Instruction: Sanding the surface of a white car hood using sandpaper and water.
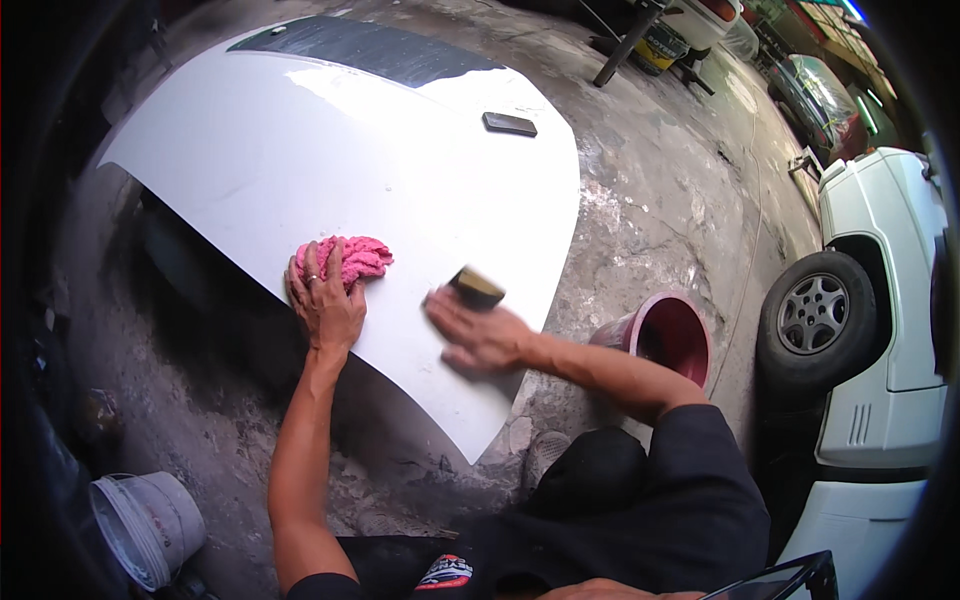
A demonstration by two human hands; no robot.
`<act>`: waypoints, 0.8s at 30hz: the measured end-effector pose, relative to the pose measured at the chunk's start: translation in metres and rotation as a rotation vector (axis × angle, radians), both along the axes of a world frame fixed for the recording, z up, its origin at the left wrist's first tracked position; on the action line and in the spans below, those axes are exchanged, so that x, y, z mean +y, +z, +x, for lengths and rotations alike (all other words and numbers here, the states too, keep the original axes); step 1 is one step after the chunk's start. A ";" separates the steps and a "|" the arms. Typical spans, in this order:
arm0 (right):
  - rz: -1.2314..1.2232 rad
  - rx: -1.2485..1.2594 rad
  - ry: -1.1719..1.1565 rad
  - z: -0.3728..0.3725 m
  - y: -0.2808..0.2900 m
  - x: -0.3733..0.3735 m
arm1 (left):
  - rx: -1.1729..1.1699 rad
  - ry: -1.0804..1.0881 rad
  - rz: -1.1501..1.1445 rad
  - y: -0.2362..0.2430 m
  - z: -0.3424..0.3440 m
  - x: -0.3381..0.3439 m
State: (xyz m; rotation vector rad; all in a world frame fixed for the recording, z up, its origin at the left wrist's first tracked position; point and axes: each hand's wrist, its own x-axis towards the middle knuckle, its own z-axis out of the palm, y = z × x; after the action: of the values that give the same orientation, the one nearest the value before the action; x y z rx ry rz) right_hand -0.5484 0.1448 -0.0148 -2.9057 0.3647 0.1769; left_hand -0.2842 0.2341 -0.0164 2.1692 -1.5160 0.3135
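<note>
My left hand (pixel 328 300) presses its fingers onto a crumpled pink cloth (pixel 358 258) near the front edge of a white car hood (pixel 440 210). The cloth bunches up beyond the fingertips. Farther right, my right hand (pixel 480 335) is blurred by motion, palm down on the same panel. Across its grip runs a dark sanding block (pixel 476 287) with a yellowish face, jutting out past the far side of the fingers; the rest of it is hidden under the hand. A second dark block (pixel 510 124) lies by itself toward the hood's far right edge.
A reddish bucket (pixel 697 330) stands on the concrete floor right of the hood, beside my right forearm. Lower left is a whitish bucket (pixel 160 520). A white vehicle with a wheel (pixel 815 315) fills the right side. A dark patch (pixel 370 50) covers the hood's far end.
</note>
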 end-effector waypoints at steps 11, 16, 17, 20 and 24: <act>0.069 -0.076 -0.345 0.016 -0.006 -0.034 | 0.013 -0.053 0.025 0.001 0.002 0.000; -0.037 -0.319 -0.835 0.036 -0.021 -0.108 | -0.025 -0.059 0.016 0.002 0.003 -0.002; -0.041 -0.297 -0.739 0.039 -0.021 -0.091 | -0.023 -0.061 0.024 0.002 0.003 -0.002; 0.087 -0.211 -0.139 0.031 -0.014 0.001 | 0.003 -0.036 0.040 0.001 0.003 -0.001; 0.166 -0.218 -0.134 0.022 -0.012 -0.015 | -0.026 -0.063 0.019 0.001 0.003 -0.001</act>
State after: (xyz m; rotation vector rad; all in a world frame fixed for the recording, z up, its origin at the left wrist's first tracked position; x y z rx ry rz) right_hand -0.5260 0.1297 -0.0266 -2.6913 0.4804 -0.1237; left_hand -0.2810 0.2327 -0.0150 2.1350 -1.6041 0.3082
